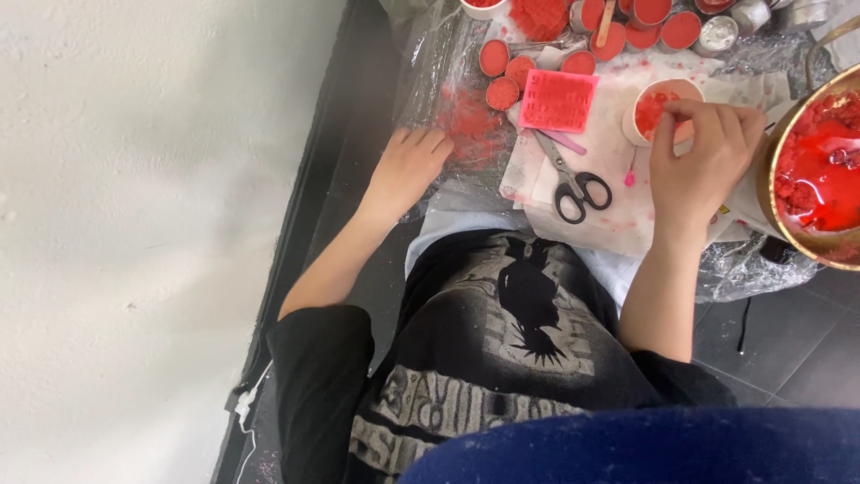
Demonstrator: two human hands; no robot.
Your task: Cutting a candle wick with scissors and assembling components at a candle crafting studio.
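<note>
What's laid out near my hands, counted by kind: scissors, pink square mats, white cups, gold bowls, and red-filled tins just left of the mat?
Scissors: 1
Pink square mat: 1
White cup: 1
Gold bowl: 1
Red-filled tins left of the mat: 3
Total: 7

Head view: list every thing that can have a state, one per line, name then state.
left hand: flat, palm down on the clear plastic sheet, holding nothing
right hand: fingertips pinched at the paper cup's rim
paper cup: upright, open, part filled with red material
scissors: lying flat, blades closed
brass bowl: open, holding red liquid and red crumbs
small round tins: lidless, filled red
pink mould: lying flat
</note>
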